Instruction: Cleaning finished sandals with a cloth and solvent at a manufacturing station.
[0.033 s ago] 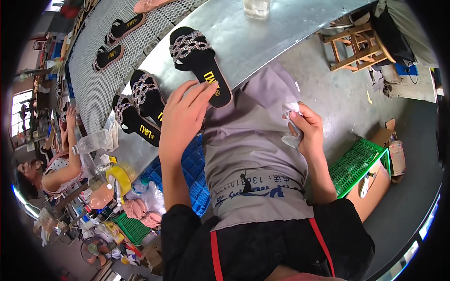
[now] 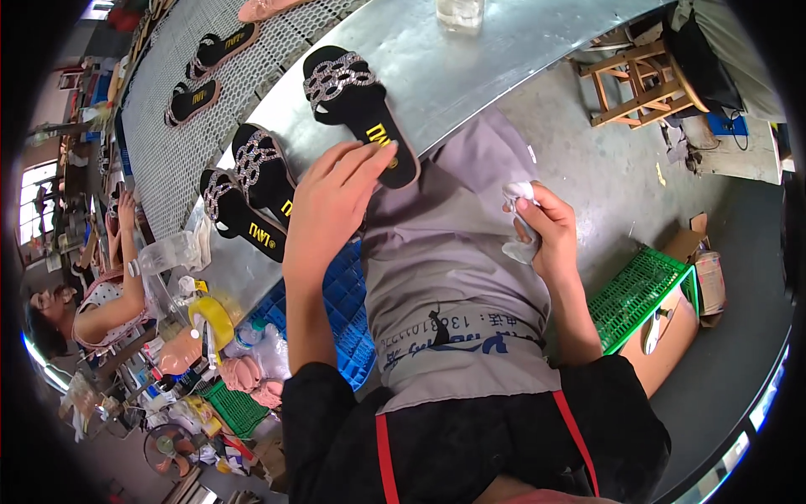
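The person's left hand (image 2: 332, 202) lies flat and open, fingers stretched out, over the edge of the metal table (image 2: 470, 59), its fingertips touching the heel end of a black sandal (image 2: 357, 105) with a glittering chain strap. It grips nothing; the fingers rest on the sole's rim near the yellow marking. That sandal lies on the table just ahead of the hand, its long axis running from the heel at the fingertips up and to the left toward the toe, so it points away from the person at a slant. The right hand (image 2: 541, 227) is well apart from it, held off the table over the grey apron (image 2: 445, 277) and closed around a small wad of pale cloth (image 2: 519, 195), with something clear hanging below the fingers that is too blurred to name. The left hand is plainly the nearer one to the sandal. To the left of that hand two more black sandals (image 2: 252, 189) of the same kind lie side by side, touching each other, their heels toward the table's edge. Farther up, on a mesh belt (image 2: 159, 126), another pair of dark sandals (image 2: 206, 71) lies apart from these. A blue crate (image 2: 344, 311) sits below the table edge by the left forearm, and a green crate (image 2: 642, 294) stands on the floor to the right.
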`<state>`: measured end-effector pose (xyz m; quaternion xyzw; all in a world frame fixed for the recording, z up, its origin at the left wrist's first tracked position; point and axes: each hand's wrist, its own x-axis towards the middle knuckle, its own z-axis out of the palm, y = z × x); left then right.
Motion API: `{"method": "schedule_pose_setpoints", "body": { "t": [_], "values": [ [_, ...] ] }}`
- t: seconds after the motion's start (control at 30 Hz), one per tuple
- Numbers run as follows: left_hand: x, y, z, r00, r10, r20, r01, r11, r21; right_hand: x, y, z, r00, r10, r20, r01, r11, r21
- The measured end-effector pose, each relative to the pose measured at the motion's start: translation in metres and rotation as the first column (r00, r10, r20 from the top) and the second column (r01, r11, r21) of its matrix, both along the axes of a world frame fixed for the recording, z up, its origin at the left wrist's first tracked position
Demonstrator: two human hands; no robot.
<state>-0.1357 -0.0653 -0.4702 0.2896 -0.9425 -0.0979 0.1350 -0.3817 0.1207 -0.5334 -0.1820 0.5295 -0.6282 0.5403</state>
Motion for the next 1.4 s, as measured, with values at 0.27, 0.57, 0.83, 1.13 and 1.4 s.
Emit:
{"method": "schedule_pose_setpoints", "body": {
  "t": [0.27,0.57,0.83,1.13,1.4],
  "values": [
    [-0.080,-0.017,-0.009,0.973,-0.224,-0.056,0.224,0.975,-0.009,0.012,-0.039,-0.006,0.850,-0.093,-0.519,0.049,0.994,-0.097],
    [-0.115,-0.043,-0.015,0.960,-0.212,-0.183,0.237,0.963,0.130,0.006,-0.062,-0.007,0.201,-0.210,-0.957,0.078,0.977,-0.198],
    [-0.123,-0.030,0.002,0.975,-0.221,0.003,0.220,0.975,-0.039,-0.003,-0.059,-0.004,0.022,-0.181,-0.983,-0.036,0.983,-0.182],
    [-0.116,-0.052,-0.009,0.985,-0.163,-0.047,0.169,0.967,0.189,-0.063,-0.066,0.011,-0.235,-0.199,-0.951,-0.500,0.864,-0.057],
    [-0.112,-0.065,-0.022,0.966,-0.176,-0.190,0.230,0.920,0.317,-0.083,-0.101,0.028,-0.405,-0.290,-0.867,-0.645,0.763,0.046]
  ]
}}
